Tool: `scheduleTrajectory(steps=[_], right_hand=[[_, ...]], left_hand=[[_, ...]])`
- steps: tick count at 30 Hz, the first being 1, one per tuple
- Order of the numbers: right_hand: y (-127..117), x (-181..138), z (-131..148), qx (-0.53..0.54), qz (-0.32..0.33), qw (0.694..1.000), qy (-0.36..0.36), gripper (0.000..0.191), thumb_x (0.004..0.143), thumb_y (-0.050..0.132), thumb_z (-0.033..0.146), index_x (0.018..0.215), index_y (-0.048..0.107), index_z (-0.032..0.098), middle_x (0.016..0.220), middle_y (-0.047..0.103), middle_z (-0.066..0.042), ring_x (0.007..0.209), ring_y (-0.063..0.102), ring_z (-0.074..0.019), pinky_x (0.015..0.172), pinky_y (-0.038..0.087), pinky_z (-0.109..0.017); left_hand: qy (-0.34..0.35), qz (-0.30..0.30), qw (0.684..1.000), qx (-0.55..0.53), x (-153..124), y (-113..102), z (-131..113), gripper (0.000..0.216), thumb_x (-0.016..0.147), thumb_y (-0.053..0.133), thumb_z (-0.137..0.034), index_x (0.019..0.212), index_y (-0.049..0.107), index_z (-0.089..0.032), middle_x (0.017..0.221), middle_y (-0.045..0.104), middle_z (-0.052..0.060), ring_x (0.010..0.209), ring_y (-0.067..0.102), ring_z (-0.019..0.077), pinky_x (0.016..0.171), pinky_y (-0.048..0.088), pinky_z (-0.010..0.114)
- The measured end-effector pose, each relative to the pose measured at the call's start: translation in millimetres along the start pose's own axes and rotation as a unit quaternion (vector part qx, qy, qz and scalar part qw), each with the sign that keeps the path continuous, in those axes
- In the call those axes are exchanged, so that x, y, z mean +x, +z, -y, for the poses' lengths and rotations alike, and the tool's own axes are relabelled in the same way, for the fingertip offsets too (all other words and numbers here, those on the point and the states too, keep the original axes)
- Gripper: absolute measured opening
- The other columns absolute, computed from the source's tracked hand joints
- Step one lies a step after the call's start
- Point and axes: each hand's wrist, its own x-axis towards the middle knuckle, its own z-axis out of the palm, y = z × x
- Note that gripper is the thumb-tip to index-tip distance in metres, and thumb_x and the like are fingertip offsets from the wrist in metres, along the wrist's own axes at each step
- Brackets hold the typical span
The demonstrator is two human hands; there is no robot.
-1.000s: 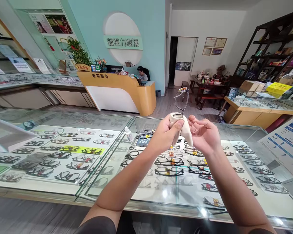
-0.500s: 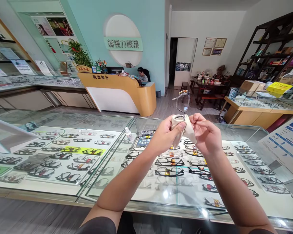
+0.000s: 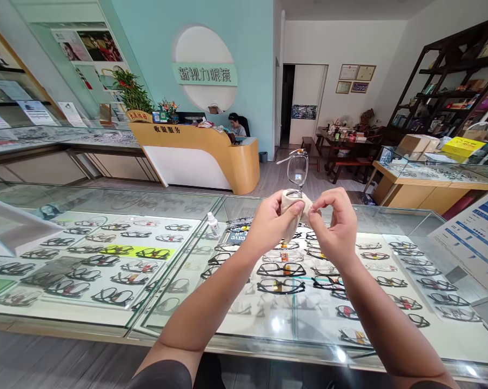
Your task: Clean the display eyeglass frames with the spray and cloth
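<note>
Above the glass display counter, my left hand (image 3: 274, 221) is closed round a cream cloth (image 3: 294, 215) and the lower part of a pair of eyeglasses (image 3: 298, 168). One lens of the eyeglasses stands upright out of the cloth, and an arm of the frame points left. The other lens is wrapped in the cloth and mostly hidden. My right hand (image 3: 336, 221) pinches the right edge of the cloth between thumb and forefinger, its other fingers curled. A small white bottle (image 3: 213, 223) stands on the counter to the left of my hands.
Under the counter glass (image 3: 276, 324) lie several rows of eyeglass frames (image 3: 282, 269). A printed stand (image 3: 476, 237) is at the right and a white panel (image 3: 17, 227) at the left. Beyond, a person (image 3: 238, 127) sits behind a wooden reception desk (image 3: 244, 167).
The eyeglasses and cloth have shifted slightly left, turning a little. My right hand has moved left and its thumb and forefinger have come together on the cloth's edge.
</note>
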Motion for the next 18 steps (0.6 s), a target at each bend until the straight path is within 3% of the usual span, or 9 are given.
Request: scheduleTrajectory(steps=[12,18], right_hand=[[0.9,-2.9,-1.0,-0.011,-0.005,0.999,-0.047,0.012,0.091,0.068,0.014,0.095,0.066,0.026,0.096,0.07,-0.004,0.095,0.068,-0.0257,0.085,0.054,-0.044],[1.0,-4.7,4.6,-0.016,0.017,1.0,0.007,0.009,0.095,0.069,0.022,0.1,0.07,0.029,0.099,0.069,-0.006,0.097,0.066,-0.0272,0.087,0.055,-0.047]], left_hand=[[-0.015,-0.023,0.998,-0.055,4.5,-3.1,0.3,0.05,0.086,0.083,-0.058,0.107,0.073,-0.015,0.094,0.075,0.006,0.082,0.064,0.0167,0.074,0.051,0.027],[-0.008,-0.007,0.999,-0.034,3.7,-3.5,-1.1,0.047,0.087,0.083,-0.057,0.106,0.073,-0.015,0.094,0.075,0.006,0.082,0.064,0.0174,0.073,0.049,0.027]])
